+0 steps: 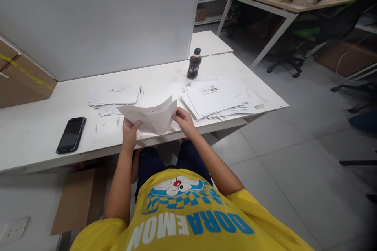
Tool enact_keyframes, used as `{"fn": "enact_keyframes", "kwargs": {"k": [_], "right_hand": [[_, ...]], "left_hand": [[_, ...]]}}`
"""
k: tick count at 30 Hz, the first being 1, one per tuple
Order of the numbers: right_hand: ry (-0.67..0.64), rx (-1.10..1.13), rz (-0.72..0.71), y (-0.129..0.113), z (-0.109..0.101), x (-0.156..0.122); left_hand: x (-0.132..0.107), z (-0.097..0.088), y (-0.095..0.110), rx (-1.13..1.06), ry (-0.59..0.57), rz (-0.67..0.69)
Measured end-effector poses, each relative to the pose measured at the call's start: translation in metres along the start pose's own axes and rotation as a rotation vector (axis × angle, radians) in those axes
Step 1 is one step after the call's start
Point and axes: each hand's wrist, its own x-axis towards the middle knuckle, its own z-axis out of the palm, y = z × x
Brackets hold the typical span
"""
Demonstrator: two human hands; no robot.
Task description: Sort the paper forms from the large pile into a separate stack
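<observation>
A curved sheet of white paper (153,119) is held up over the front edge of the desk, seemingly folded or doubled. My left hand (130,132) pinches its left side, thumb on the near face. At the right edge, my right hand (183,119) grips it between thumb and fingers. Just beyond my left hand lies a loose stack of papers (118,96). A wider, untidy pile of printed sheets (218,96) spreads out to the right of my right hand. The print on the held paper is too faint to read.
A dark cola bottle (194,64) stands upright behind the right pile. On the left of the white desk (26,133) lies a black phone-like device (71,135), with a cardboard box (26,74) farther left. A grey partition (118,15) rises behind. An open carton (78,196) sits below.
</observation>
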Motion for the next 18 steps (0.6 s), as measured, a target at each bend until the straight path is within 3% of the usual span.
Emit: {"fn": "enact_keyframes", "kwargs": {"k": [3, 8, 11, 14, 18], "right_hand": [[0.029, -0.113, -0.07, 0.01, -0.005, -0.009], [0.169, -0.245, -0.046, 0.033, -0.019, -0.022], [0.105, -0.247, -0.018, 0.04, -0.029, -0.023], [0.034, -0.238, 0.024, 0.038, -0.034, -0.024], [0.053, -0.2, 0.094, 0.02, -0.03, -0.026]], "left_hand": [[-0.005, -0.007, 0.0, 0.135, 0.134, 0.091], [-0.012, -0.013, -0.018, 0.198, 0.067, 0.206], [-0.017, -0.009, -0.024, 0.267, 0.062, 0.137], [-0.024, -0.003, -0.015, 0.323, 0.037, 0.059], [-0.039, 0.006, 0.009, 0.38, 0.086, 0.037]]}}
